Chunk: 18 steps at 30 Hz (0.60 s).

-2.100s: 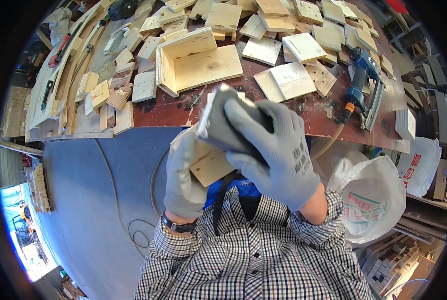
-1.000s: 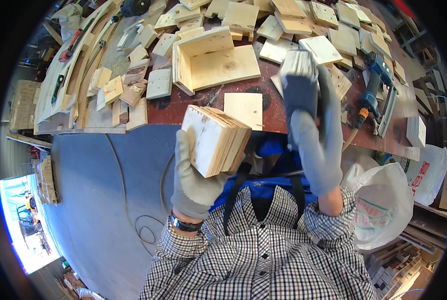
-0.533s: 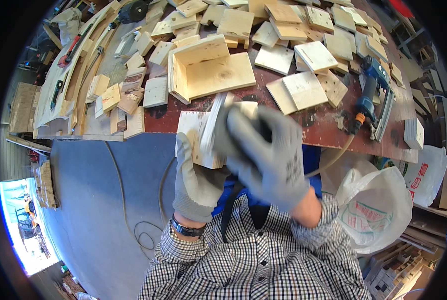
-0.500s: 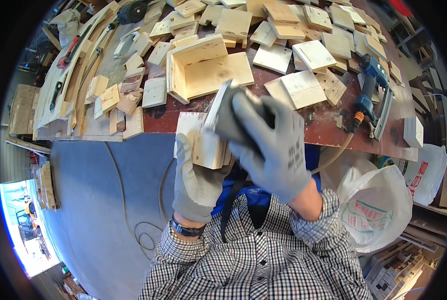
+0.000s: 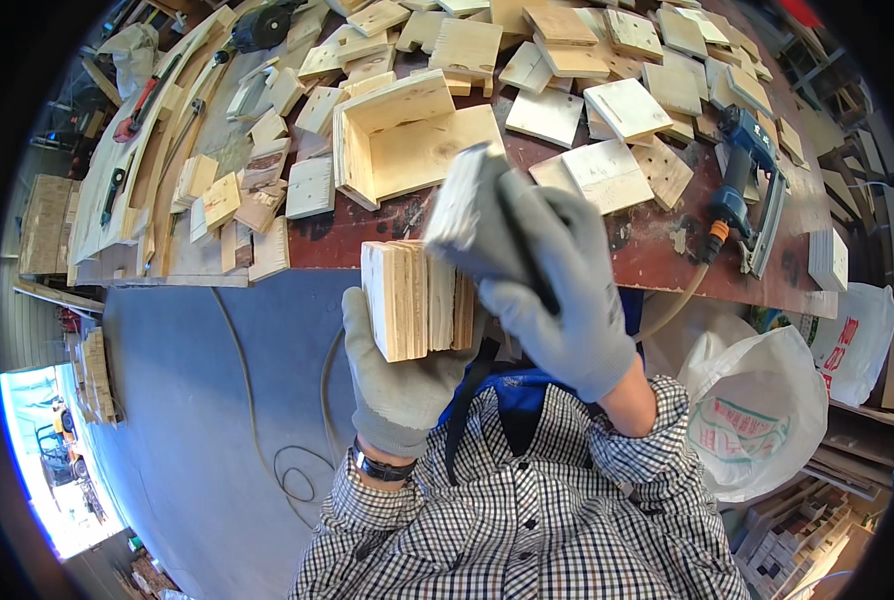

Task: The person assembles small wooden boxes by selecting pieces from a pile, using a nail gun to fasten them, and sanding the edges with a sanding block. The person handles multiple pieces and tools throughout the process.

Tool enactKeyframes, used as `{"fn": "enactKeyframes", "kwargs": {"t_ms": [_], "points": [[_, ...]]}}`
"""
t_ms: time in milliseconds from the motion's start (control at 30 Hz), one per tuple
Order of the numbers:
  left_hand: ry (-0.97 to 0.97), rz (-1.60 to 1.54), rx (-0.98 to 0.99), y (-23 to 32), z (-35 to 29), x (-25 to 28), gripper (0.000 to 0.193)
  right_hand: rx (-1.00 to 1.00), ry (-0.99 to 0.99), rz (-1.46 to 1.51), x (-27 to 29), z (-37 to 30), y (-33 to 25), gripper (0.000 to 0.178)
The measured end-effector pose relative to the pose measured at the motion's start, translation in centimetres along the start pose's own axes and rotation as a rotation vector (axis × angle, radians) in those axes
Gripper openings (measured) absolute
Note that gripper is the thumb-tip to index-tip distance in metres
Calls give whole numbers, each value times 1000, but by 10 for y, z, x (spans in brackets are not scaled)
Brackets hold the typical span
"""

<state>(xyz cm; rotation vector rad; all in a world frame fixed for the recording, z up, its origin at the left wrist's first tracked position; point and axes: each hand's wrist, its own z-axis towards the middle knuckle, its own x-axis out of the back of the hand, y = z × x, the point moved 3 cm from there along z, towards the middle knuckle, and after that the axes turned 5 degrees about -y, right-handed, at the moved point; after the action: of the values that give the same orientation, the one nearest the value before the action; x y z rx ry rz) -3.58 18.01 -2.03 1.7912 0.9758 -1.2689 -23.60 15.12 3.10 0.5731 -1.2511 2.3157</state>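
My left hand (image 5: 392, 390), in a grey work glove, is closed around a stack of small plywood pieces (image 5: 407, 300), their layered edges facing up and outward. Above its right end, my gloved right hand (image 5: 577, 310) grips a sanding block (image 5: 479, 225): a pale wooden block with a dark grey sheet wrapped round it, slightly blurred. The block and the stack overlap in view; whether they touch, I cannot tell. Just beyond both hands, on the dark red table (image 5: 367, 232), stands an open plywood corner piece (image 5: 422, 140) with a base and two walls.
Many loose wood squares (image 5: 607, 178) cover the table's far side. A blue air nailer (image 5: 732, 190) with a hose lies at the right. White plastic bags (image 5: 757, 400) hang below it. Long wood strips (image 5: 157, 150) and hand tools lie left; a hose (image 5: 247, 370) runs over the floor.
The sanding block has moved right and off the stack's top face. My left hand has turned the stack, so its layered edges now show more.
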Motion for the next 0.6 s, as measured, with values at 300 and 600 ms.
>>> {"fn": "enactKeyframes", "kwargs": {"t_ms": [300,600], "points": [[75,551,-171,-2,1,-24,47,204,-64,-138,-21,-42,-23,45],[-51,326,-131,-7,-4,-3,65,104,74,169,-6,-3,12,75]]}}
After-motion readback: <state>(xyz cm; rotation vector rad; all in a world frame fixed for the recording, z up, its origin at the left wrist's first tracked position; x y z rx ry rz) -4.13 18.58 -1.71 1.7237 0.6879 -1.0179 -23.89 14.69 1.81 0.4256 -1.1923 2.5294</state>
